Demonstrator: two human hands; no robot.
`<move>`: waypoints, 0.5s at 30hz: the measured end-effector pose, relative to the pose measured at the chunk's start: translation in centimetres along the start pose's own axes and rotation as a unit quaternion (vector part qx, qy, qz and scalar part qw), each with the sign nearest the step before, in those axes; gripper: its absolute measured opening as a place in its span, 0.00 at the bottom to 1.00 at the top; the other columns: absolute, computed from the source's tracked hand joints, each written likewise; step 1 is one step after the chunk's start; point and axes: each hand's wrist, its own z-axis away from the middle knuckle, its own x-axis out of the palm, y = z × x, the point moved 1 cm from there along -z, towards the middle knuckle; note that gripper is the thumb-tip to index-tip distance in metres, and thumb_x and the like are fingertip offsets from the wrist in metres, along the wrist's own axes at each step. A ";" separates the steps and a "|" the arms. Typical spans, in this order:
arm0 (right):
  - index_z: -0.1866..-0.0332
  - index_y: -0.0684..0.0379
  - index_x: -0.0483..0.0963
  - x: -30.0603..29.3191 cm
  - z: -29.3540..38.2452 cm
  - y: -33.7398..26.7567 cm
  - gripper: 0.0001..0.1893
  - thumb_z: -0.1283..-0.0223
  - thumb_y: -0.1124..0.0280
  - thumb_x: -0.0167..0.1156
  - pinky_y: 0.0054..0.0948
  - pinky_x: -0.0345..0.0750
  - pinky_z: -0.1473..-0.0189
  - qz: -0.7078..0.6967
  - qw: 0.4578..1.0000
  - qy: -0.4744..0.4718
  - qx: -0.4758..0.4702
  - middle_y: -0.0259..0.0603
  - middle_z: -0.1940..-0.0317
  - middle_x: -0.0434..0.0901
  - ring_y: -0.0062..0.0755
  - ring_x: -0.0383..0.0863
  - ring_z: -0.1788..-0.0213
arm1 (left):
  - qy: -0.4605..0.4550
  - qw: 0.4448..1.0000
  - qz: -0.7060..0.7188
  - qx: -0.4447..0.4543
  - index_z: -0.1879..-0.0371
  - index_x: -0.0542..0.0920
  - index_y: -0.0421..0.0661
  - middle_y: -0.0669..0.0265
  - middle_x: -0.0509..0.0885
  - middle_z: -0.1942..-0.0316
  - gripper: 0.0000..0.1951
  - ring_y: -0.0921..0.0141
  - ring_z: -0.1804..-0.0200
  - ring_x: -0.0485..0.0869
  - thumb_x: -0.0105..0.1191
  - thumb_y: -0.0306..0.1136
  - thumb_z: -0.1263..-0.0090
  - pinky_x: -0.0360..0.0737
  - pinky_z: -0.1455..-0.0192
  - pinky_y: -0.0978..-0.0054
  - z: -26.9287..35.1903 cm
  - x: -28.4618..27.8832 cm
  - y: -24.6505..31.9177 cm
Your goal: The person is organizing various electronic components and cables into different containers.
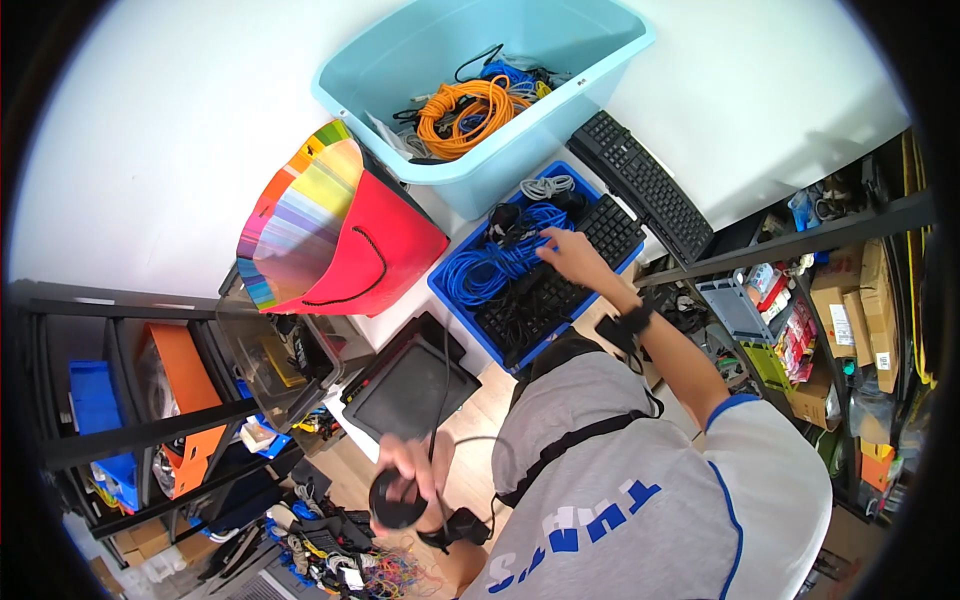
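My left hand point(409, 480), at the lower left, holds a black round device point(397, 500), slightly blurred. A thin black cable point(444, 375) rises from around this hand toward the blue tray point(466, 328). Over the tray is my right hand point(576, 259), its fingers apart and close to a coiled blue network cable point(487, 274); whether they touch it I cannot tell. The tray also contains black keyboards point(611, 229), a grey cable coil point(547, 186) and tangled black cables point(517, 322).
Behind the tray stands a light-blue tub point(495, 180) with an orange cable coil point(469, 116) and other cables. A red bag point(382, 255) is left of the tray. Another keyboard point(649, 184) leans at its right. Loaded shelves point(817, 225) flank me; cables point(322, 540) heap on the floor.
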 end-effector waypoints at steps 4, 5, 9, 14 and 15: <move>0.45 0.75 0.76 3.8 -5.2 5.3 0.21 0.26 0.63 0.62 0.42 0.91 0.58 -0.197 0.950 -0.003 0.244 0.59 0.60 0.88 0.50 0.91 0.59 | -0.074 0.989 -0.129 0.024 0.52 0.73 0.52 0.71 0.84 0.68 0.36 0.71 0.67 0.79 0.82 0.51 0.52 0.68 0.59 0.72 2.0 0.4 3.3; 0.45 0.75 0.76 3.6 -5.5 5.1 0.21 0.26 0.63 0.62 0.42 0.91 0.58 -0.199 0.949 0.000 0.244 0.59 0.60 0.88 0.50 0.91 0.59 | -0.090 0.987 -0.130 0.040 0.47 0.74 0.52 0.71 0.86 0.64 0.39 0.70 0.65 0.81 0.83 0.54 0.54 0.66 0.57 0.69 2.3 -0.1 3.6; 0.44 0.75 0.75 3.3 -5.7 3.7 0.20 0.23 0.63 0.59 0.38 0.92 0.66 -0.209 0.936 -0.060 0.276 0.56 0.64 0.88 0.45 0.92 0.67 | -0.118 0.972 -0.204 0.014 0.46 0.71 0.53 0.69 0.85 0.56 0.41 0.67 0.62 0.82 0.86 0.50 0.55 0.63 0.48 0.59 3.9 0.0 5.0; 0.47 0.69 0.77 5.1 -7.5 6.4 0.15 0.22 0.65 0.59 0.27 0.80 0.76 -0.259 0.933 -0.047 0.244 0.43 0.74 0.85 0.28 0.85 0.76 | -0.070 0.978 -0.193 0.041 0.49 0.71 0.51 0.67 0.81 0.56 0.42 0.68 0.64 0.81 0.86 0.52 0.58 0.64 0.51 0.62 4.4 0.2 3.8; 0.47 0.69 0.77 5.2 -7.6 6.5 0.15 0.22 0.65 0.59 0.27 0.80 0.76 -0.258 0.933 -0.050 0.244 0.43 0.74 0.85 0.28 0.85 0.76 | -0.048 0.979 -0.193 0.055 0.51 0.71 0.50 0.67 0.80 0.58 0.42 0.69 0.66 0.81 0.86 0.53 0.58 0.65 0.53 0.63 4.3 0.3 3.4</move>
